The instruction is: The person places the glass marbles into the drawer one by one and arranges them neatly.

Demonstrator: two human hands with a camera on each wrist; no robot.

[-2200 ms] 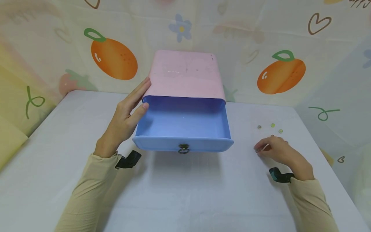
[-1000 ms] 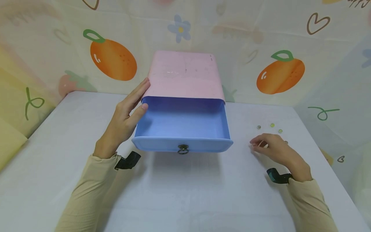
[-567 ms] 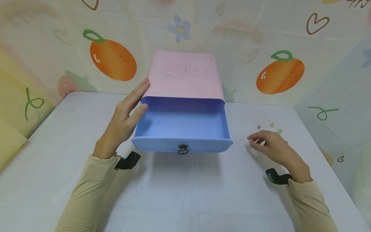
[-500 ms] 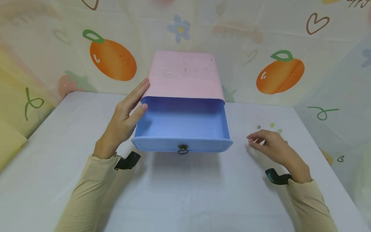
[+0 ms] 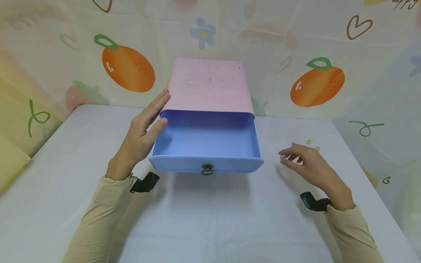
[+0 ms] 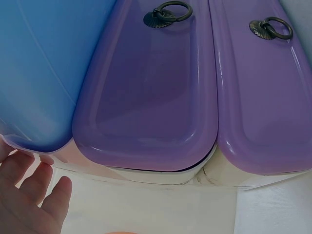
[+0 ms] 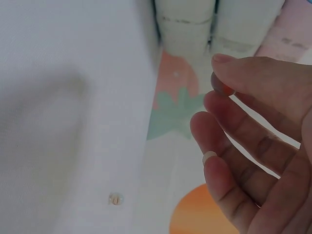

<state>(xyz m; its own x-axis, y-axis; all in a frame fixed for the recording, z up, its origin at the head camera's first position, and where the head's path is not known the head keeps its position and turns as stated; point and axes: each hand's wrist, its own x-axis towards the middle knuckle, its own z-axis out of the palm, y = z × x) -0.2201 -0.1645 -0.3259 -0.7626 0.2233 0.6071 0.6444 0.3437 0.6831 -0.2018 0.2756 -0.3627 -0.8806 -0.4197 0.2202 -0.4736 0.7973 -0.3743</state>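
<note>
Head | drawer front (image 5: 177, 164) faces camera, long axis crosswise | left fingers (image 5: 154, 106) extended | right fingers (image 5: 292, 149) pinch bead (image 5: 282, 157)

Table (image 5: 210, 219): spread across the lower frame of the head view.
Backdrop (image 5: 263, 47): hung behind it, filling the upper frame.
Cabinet (image 5: 210, 87): stood on the table at upper centre, before the backdrop.
Top drawer (image 5: 179, 164): jutted from the cabinet toward the lower frame.
Middle drawer (image 6: 151, 87): sat in the left wrist view's centre, next to the top drawer.
Bottom drawer (image 6: 268, 97): lay right of that.
Left hand (image 5: 136, 138): rested against the cabinet's left side.
Right hand (image 5: 309, 164): was right of the top drawer, well apart.
Small bead (image 5: 283, 157): was pinched at that hand's left end.
Loose beads (image 5: 308, 141): lay just behind the right hand.
</note>
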